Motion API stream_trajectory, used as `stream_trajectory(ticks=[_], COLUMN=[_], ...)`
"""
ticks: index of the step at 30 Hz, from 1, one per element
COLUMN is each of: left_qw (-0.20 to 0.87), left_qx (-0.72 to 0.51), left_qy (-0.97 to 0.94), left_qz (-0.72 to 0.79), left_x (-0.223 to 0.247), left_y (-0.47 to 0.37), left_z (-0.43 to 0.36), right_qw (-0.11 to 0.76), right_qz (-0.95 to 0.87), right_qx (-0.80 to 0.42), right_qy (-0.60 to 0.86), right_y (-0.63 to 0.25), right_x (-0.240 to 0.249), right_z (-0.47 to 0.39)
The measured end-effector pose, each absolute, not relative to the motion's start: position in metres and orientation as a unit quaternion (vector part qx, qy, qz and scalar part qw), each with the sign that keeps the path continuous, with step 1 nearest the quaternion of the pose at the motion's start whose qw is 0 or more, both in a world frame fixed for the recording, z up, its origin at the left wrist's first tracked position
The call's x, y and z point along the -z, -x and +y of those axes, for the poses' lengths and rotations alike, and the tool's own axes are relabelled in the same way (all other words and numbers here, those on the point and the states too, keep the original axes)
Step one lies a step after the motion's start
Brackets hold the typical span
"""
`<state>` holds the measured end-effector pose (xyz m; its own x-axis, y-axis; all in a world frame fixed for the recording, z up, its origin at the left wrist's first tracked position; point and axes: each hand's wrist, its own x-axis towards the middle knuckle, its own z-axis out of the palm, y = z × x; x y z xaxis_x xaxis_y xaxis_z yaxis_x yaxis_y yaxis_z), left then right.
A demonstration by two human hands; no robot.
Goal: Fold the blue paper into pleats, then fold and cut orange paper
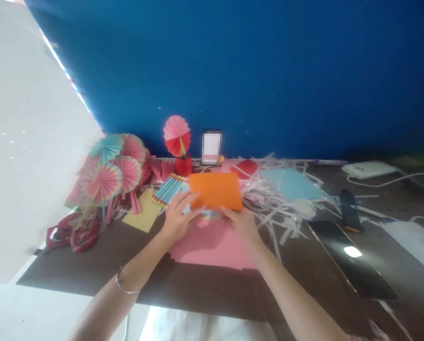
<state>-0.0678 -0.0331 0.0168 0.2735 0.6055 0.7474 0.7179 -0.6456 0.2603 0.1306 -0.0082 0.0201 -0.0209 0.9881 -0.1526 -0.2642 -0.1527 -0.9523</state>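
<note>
Head view: paper strips (292, 225) and fans (101, 182) flank the orange sheet (215, 192).

Your orange paper (217, 190) is a smooth, plain rectangle, its longer sides running left to right, with your hands (177, 220) at its lower corners.

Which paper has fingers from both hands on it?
The orange sheet: the left hand touches its left side, the right hand its near edge. The yellow sheet lies to its left, the light blue sheet to its right.
</note>
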Motion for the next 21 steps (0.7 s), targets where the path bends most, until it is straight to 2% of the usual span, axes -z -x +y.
stream_trajectory(ticks=[4, 6, 8, 10, 13, 16, 21], left_qw=[0.123, 0.118, 0.106, 0.101, 0.116, 0.125, 0.111], left_qx=[0.385, 0.381, 0.377, 0.361, 0.334, 0.335, 0.294], left_qy=[0.828, 0.827, 0.827, 0.832, 0.849, 0.86, 0.885], left_qz=[-0.389, -0.395, -0.403, -0.41, -0.392, -0.365, -0.343], left_x=[-0.021, -0.023, -0.023, -0.024, -0.023, -0.021, -0.021], left_y=[0.073, 0.073, 0.071, 0.07, 0.068, 0.067, 0.064], left_z=[-0.033, -0.033, -0.033, -0.033, -0.034, -0.034, -0.035], right_qw=[0.491, 0.487, 0.53, 0.562, 0.486, 0.399, 0.36], right_qz=[-0.382, -0.426, -0.504, -0.605, -0.774, -0.858, -0.873], right_qx=[-0.642, -0.606, -0.47, -0.255, 0.004, 0.091, 0.11], right_qy=[0.448, 0.462, 0.494, 0.503, 0.406, 0.309, 0.309], right_y=[-0.128, -0.13, -0.134, -0.138, -0.138, -0.133, -0.13], right_x=[-0.019, -0.019, -0.02, -0.023, -0.027, -0.027, -0.019], right_z=[-0.008, -0.01, -0.013, -0.017, -0.023, -0.027, -0.027])
